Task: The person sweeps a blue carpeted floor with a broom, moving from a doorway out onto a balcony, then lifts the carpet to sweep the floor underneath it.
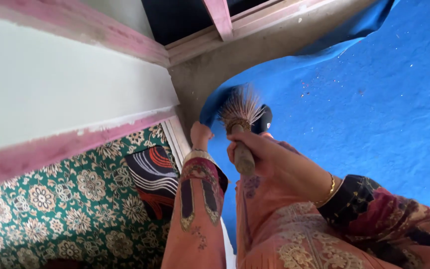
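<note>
Straw-bristled broom (241, 110) (worn wooden handle), matt blue carpet (384, 99)

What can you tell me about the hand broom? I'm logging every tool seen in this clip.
The hand broom is a short bundle of thin, straw-coloured bristles bound with a wrapped band onto a worn brown handle that looks wooden. The bristles fan out away from the person, their tips at the curled edge of the blue floor covering, beside bare grey floor. The right hand grips the handle. The left hand is beside it on the covering's edge, not touching the broom.
</note>
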